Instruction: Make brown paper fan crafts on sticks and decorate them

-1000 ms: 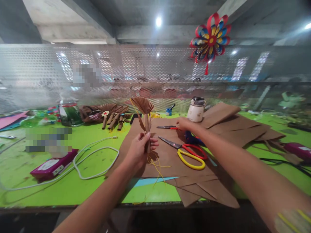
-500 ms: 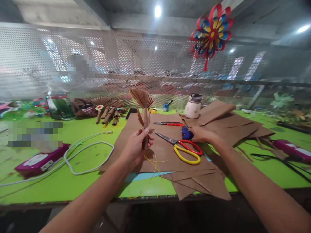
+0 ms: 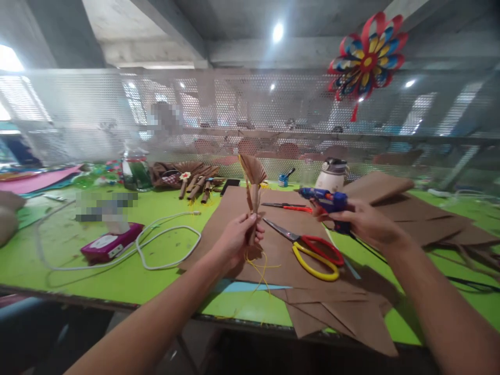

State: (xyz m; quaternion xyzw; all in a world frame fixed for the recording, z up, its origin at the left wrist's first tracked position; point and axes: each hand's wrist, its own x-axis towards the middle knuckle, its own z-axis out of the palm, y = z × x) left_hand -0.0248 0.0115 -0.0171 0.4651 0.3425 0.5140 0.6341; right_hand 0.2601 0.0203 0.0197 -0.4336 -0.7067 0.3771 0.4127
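Note:
My left hand [image 3: 236, 240] is closed round the stem of a brown pleated paper fan [image 3: 253, 172], held upright over the brown paper sheets [image 3: 281, 250]. Yellow strings [image 3: 261, 266] hang from below the hand. My right hand [image 3: 363, 224] grips a blue glue gun [image 3: 327, 200] lifted off the table, its nozzle pointing left toward the fan. Red and yellow scissors [image 3: 312, 250] lie on the brown paper between and below the hands.
The green table [image 3: 78, 260] carries a pink box [image 3: 111, 246] with a white cable [image 3: 164, 245], a second red-handled tool [image 3: 287, 207], a white jar [image 3: 331, 176], finished brown paper pieces [image 3: 193, 182] and a green jar [image 3: 136, 172]. A colourful paper pinwheel [image 3: 367, 57] hangs on the mesh wall.
My right hand closed on the blue glue gun lying on the paper and raised it toward the fan. The left hand kept the fan upright. The view shifted left.

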